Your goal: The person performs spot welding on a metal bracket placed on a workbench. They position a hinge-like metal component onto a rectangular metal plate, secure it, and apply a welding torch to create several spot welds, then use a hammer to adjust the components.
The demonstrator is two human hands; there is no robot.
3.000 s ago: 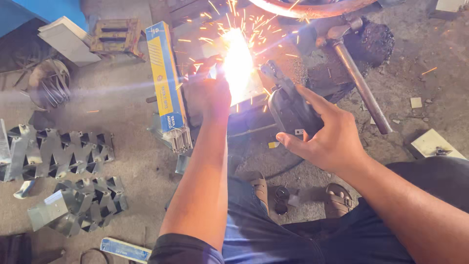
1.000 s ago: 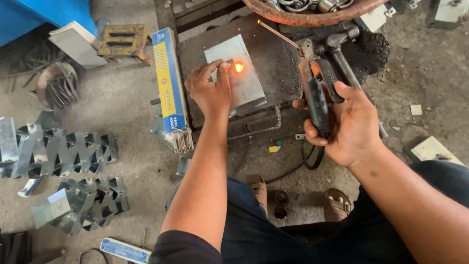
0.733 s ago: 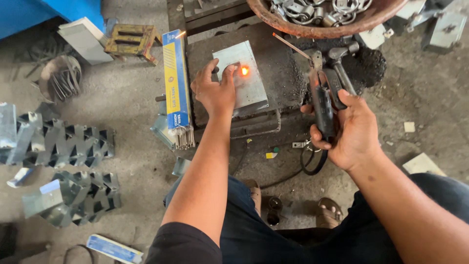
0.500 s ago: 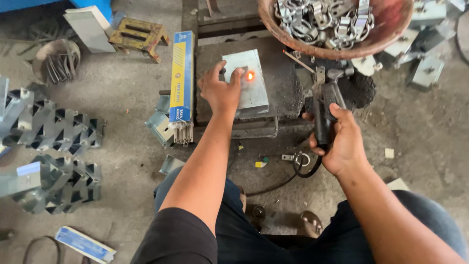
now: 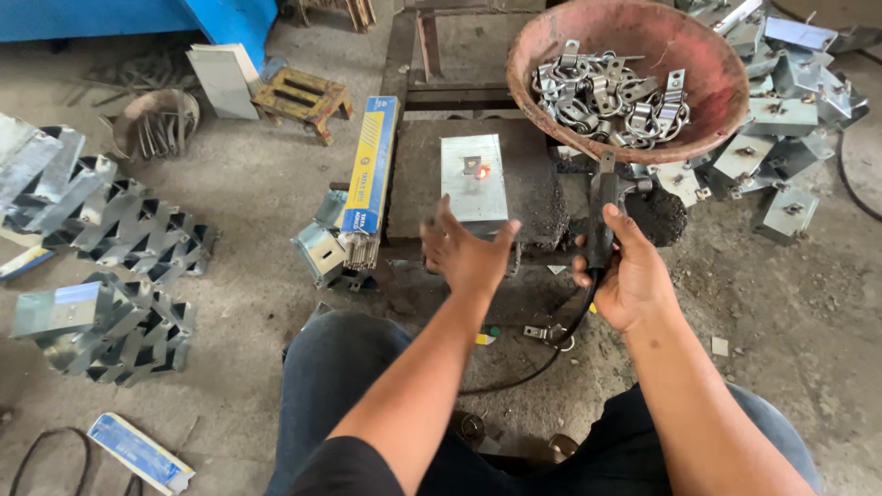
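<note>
A big blue shape [image 5: 138, 16] is seen at the upper left of the frame. A round reddish bowl [image 5: 707, 83], full of small shiny metal clips [image 5: 611, 92], is seen at the upper right. Stacks of folded grey metal pieces [image 5: 106, 266] are piled on the floor at the left. More grey metal pieces [image 5: 781, 119] lie at the far upper right.

A dark work block [image 5: 533, 188] sits in the upper middle. A flat grey metal plate [image 5: 473, 179] is laid on it. A small orange glowing spot [image 5: 480, 171] is seen on the plate.

The left hand [image 5: 467, 257] is held just below the plate, not touching it. Its fingers [image 5: 445, 216] are spread wide and nothing is held. The right hand [image 5: 629, 276] is closed around a black welding holder [image 5: 602, 216], to the right of the plate. A black cable [image 5: 542, 358] hangs down from it.

A long thin box [image 5: 372, 174], blue with a yellow stripe, is leaned up left of the block. Grey rods [image 5: 354, 250] stick out of its lower end. A flat blue and white packet [image 5: 138, 452] lies at the lower left.
</note>
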